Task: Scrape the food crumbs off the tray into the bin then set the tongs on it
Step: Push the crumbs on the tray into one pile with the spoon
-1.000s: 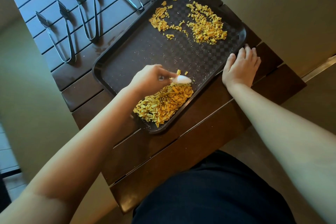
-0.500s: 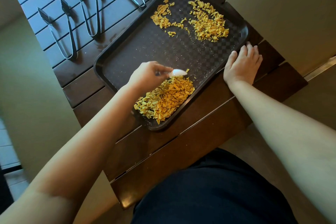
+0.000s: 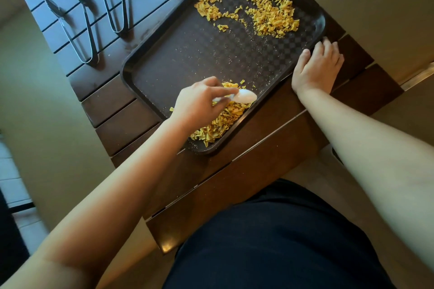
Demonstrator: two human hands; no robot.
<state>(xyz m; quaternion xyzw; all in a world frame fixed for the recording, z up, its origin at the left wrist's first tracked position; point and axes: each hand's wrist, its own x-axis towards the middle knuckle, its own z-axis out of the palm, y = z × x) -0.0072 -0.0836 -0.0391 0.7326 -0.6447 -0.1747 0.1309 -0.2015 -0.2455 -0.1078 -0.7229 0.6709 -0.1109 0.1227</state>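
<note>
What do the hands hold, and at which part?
Left hand grips the white spoon by its handle; right hand rests on the tray rim.

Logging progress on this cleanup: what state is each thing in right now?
Dark brown plastic tray: flat on the slatted table, still holding crumbs.
Yellow food crumbs: two patches at the far end, one heap at the near corner.
White plastic spoon: held, bowl at the near heap.
Left hand: grips the spoon.
Right hand: fingers at the tray's rim.
Metal tongs: on the table, off the tray.
</note>
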